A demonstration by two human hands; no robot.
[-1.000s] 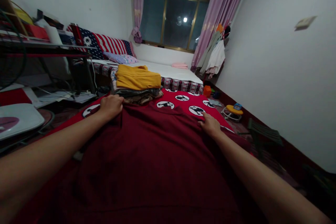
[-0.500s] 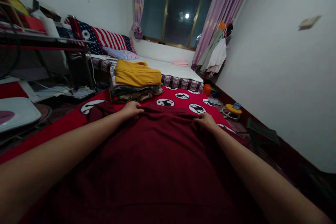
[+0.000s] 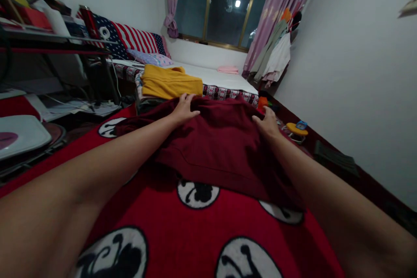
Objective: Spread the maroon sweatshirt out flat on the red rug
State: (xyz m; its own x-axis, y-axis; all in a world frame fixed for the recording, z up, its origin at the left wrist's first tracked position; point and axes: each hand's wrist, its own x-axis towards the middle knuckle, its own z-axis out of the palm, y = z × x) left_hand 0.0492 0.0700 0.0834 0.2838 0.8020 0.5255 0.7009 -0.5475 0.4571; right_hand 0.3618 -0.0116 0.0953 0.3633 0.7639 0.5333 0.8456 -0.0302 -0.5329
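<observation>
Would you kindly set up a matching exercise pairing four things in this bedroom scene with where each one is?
Things:
1. dark red knit garment
2. folded mustard-yellow garment
3. small folded pink cloth
4. stars-and-stripes pillow

Places:
A. on the white mattress near the window
B. against the wall at the head of the bed
C. under the left hand and right hand, on the red patterned blanket
D. on top of the clothes pile

Pairs: 1-C, 2-D, 3-A, 4-B
</observation>
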